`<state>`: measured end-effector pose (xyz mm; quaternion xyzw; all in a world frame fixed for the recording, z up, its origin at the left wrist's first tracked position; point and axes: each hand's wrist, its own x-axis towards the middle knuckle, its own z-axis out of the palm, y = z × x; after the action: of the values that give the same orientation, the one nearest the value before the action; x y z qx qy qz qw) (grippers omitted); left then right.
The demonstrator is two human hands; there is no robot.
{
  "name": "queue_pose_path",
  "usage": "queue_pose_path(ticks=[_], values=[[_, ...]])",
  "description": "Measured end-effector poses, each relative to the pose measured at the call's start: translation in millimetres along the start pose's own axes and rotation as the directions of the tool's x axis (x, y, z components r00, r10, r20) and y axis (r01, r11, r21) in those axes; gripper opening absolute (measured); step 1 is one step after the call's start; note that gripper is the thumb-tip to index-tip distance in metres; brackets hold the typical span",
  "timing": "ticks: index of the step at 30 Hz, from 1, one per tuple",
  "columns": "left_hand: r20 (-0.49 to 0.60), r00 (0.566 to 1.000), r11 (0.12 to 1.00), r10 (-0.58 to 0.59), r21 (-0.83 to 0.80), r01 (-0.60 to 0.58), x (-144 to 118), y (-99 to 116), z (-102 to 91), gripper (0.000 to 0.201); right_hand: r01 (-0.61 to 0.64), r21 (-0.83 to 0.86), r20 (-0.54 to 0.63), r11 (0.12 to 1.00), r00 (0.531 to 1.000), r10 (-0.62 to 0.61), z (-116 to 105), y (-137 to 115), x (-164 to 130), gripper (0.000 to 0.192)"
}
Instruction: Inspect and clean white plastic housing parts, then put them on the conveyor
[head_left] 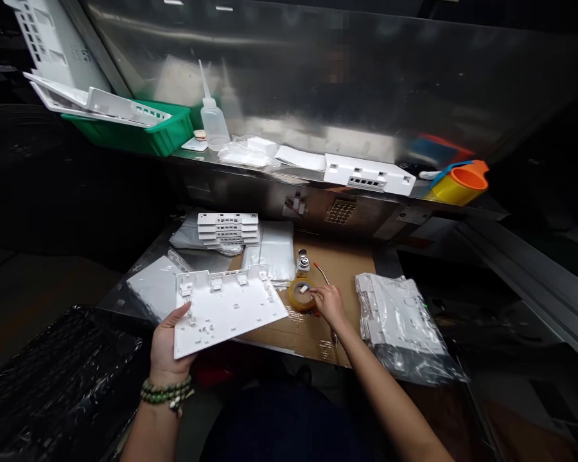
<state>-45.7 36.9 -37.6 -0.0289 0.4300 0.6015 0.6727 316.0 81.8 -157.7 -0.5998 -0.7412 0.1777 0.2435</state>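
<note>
Left hand: the left hand (166, 346), a green bead bracelet (166, 391) on its wrist, grasps the near left corner of a white plastic panel (226, 311), thumb on top and fingers (183, 312) underneath.
White plastic panel: it is held flat and slightly tilted above the near left edge of the bench (318, 333), its ribbed inner face up.
Right hand: the right hand (330, 305) lies on the cardboard sheet (347, 263), its fingers pinching the loose end of the tape at the roll.
Tape roll: a yellowish tape roll (302, 294) lies flat on the cardboard, just right of the panel and touching the right fingertips.
Right of the hand: a plastic bag of white parts (397, 317) rests on the bench.
Behind the roll: a small metal cap (302, 263) and a thin red-tipped tool (320, 273) sit close together.
Farther back: a stack of white panels (228, 228) lies on clear plastic bags (274, 250).
Shelf: a metal shelf (250, 173) carries a green bin (130, 131), a squeeze bottle (212, 115), a white housing (368, 173) and an orange-and-yellow cup (460, 183) lying on its side.
</note>
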Motion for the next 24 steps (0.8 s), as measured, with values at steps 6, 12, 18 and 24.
queue_pose_path(ticks=[6, 12, 18, 24], values=[[-0.021, 0.999, 0.999, 0.038, -0.012, -0.038, -14, 8, 10.9, 0.073, -0.014, -0.175, 0.212, 0.984, 0.976, 0.051, 46, 25, 52, 0.032], [-0.081, 0.997, 0.997, 0.010, -0.081, -0.017, -25, 8, 12.8, 0.071, 0.009, -0.229, 0.222, 0.973, 0.974, 0.043, 35, 30, 51, 0.028], [-0.126, 0.991, 0.996, 0.051, -0.064, -0.060, -23, 8, 16.8, 0.067, -0.128, -0.274, 0.073, 0.953, 0.985, 0.154, 4, 33, 96, 0.031], [-0.138, 0.990, 0.995, 0.012, -0.094, -0.026, -19, 4, 41.0, 0.063, -0.169, -0.316, 0.134, 0.934, 0.966, 0.221, 6, 21, 125, 0.028]])
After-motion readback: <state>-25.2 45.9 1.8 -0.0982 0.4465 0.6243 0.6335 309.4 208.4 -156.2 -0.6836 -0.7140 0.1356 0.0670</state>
